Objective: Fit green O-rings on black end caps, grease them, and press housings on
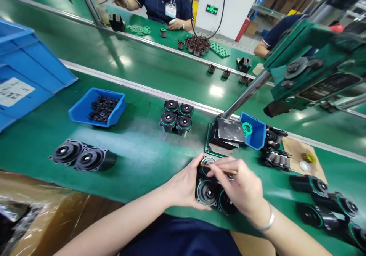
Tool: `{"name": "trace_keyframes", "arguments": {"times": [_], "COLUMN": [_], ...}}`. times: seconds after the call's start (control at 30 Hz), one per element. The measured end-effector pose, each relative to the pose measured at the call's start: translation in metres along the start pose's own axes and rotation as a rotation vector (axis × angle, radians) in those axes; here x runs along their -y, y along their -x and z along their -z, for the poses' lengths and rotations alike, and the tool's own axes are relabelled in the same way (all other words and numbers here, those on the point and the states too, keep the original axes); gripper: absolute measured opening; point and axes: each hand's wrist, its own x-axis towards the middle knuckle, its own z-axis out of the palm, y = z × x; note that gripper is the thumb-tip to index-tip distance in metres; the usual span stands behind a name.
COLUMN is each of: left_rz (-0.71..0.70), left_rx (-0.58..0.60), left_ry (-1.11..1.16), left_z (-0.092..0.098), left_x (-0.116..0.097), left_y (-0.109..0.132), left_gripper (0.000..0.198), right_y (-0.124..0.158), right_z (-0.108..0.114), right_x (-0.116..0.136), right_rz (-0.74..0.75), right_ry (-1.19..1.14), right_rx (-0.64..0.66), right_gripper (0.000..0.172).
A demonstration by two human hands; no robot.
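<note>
My left hand (188, 183) is wrapped against the left side of a cluster of round black housings (207, 192) with green rings, at the table's front edge. Between the fingers of my right hand (241, 185) is a thin brown stick (225, 170), its tip at the upper left housing of the cluster. That hand partly hides the housings on the right. Just behind the cluster stands a black metal block (228, 131) at the foot of a press.
Blue bins hold small black parts (104, 109) and green rings (246, 130). Black housings stand at the centre (175, 116), left (82, 156) and right (326, 206). A green press head (314, 65) overhangs the right. A person (162, 0) sits across the line.
</note>
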Motion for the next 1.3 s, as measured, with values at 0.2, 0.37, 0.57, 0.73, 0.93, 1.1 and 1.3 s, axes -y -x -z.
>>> {"name": "trace_keyframes", "arguments": {"times": [0.2, 0.37, 0.57, 0.73, 0.93, 1.1, 1.3], "left_rz": [-0.012, -0.025, -0.061, -0.109, -0.110, -0.113, -0.099], "left_rx": [-0.042, -0.059, -0.051, -0.092, -0.125, -0.118, -0.108], "left_ry": [0.028, 0.058, 0.086, 0.102, 0.077, 0.076, 0.066], "left_z": [-0.001, -0.004, -0.004, -0.004, -0.006, -0.005, -0.004], "left_x": [-0.001, 0.002, 0.006, 0.005, 0.004, 0.005, 0.004], "left_y": [-0.001, -0.001, -0.003, -0.005, -0.004, -0.004, -0.003], "left_gripper": [0.154, 0.151, 0.153, 0.153, 0.152, 0.152, 0.152], "right_y": [-0.009, -0.007, -0.016, -0.016, -0.026, -0.039, -0.044], "right_z": [0.017, 0.012, 0.015, 0.038, 0.052, 0.049, 0.042], "right_x": [-0.011, -0.016, 0.008, 0.006, -0.010, -0.005, -0.003], "right_rz": [0.002, 0.093, 0.308, 0.152, -0.044, -0.106, -0.099], "right_ry": [-0.054, -0.002, 0.123, 0.012, -0.259, -0.342, -0.318], "right_rx": [0.112, 0.240, 0.466, 0.535, 0.745, 0.857, 0.838], "right_gripper": [0.012, 0.016, 0.009, 0.014, 0.011, 0.005, 0.007]}}
